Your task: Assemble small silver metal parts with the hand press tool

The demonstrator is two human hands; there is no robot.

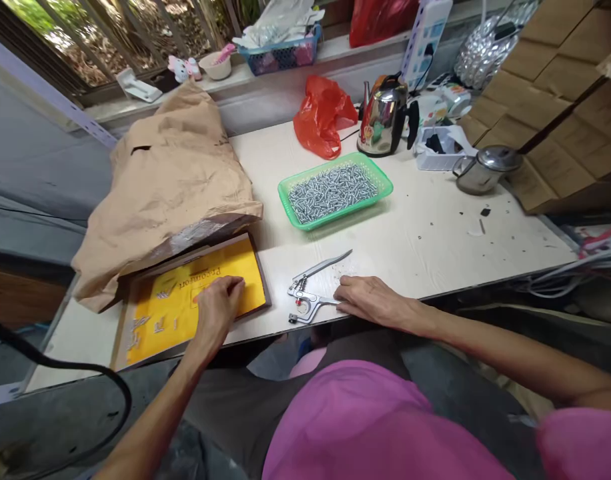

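My left hand [218, 303] is over a shallow box with a yellow bottom [250, 270], thumb and fingertips pinched together. Whatever is between them is too small or hidden to make out. Small metal pieces [138, 327] lie in the left part of this box. On the table's front edge lie silver spring-loaded pliers [308, 300], handles spread and jaw toward the left. My right hand [370, 298] is closed over the end of their lower handle. Behind the pliers, a green plastic basket [385, 190] holds a heap of small silver metal pins.
A large brown paper bag [170, 173] overhangs the box's back edge. Farther back are a red plastic bag [323, 117], a steel kettle [383, 120], a small white basket [438, 159] and a metal pot [485, 173]. Cardboard [550, 100] leans at the right.
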